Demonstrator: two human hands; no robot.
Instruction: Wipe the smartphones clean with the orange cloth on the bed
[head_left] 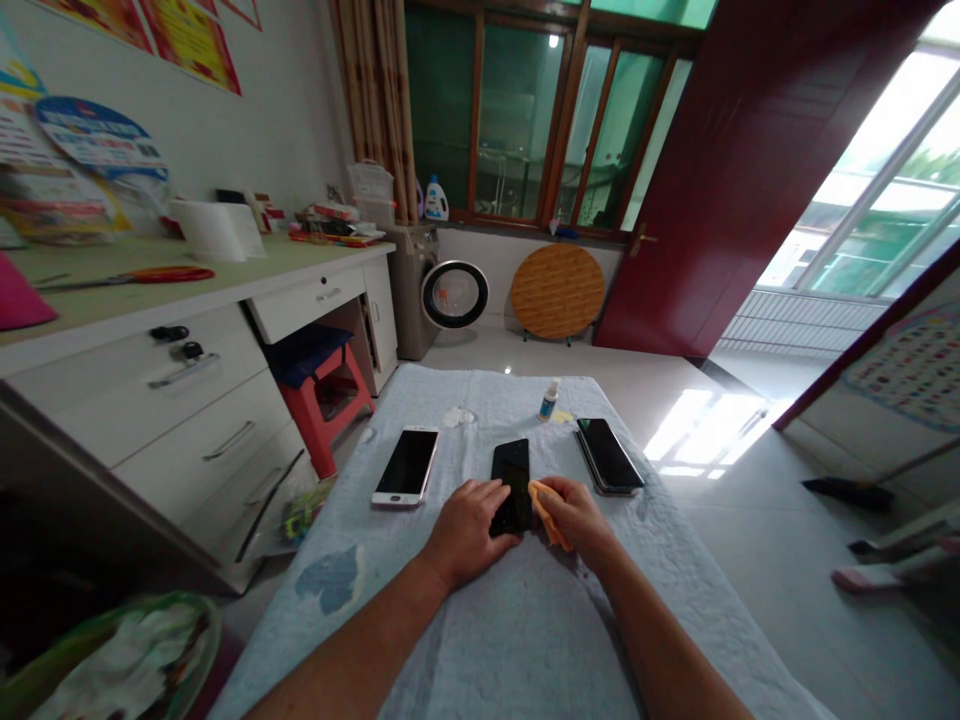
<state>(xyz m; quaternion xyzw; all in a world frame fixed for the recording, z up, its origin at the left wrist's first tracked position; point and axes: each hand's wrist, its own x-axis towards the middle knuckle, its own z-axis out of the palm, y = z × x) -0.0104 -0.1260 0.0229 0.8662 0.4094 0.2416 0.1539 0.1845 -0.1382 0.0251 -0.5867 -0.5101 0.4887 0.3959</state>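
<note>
A black smartphone (pixel 516 462) lies in the middle of the cloth-covered table, its dark screen facing up. My left hand (pixel 466 525) grips its left side, with fingers over the screen and the thumb at the near end. At its right edge, my right hand (pixel 583 520) is closed on an orange cloth (pixel 553 525) held against the phone. To the left rests a white smartphone (pixel 407 462) with a black screen. Another dark smartphone (pixel 609 457) lies on the right; whether something is under it I cannot tell. Beyond them stands a small spray bottle (pixel 549 400).
The table's light blue cover (pixel 525 640) has worn patches. On the left is a white desk (pixel 187 370) with a red stool (pixel 326 390) below it. A bin (pixel 202 640) sits at the lower left. Farther back are a washing machine (pixel 412 290) and a round wooden tabletop (pixel 557 290).
</note>
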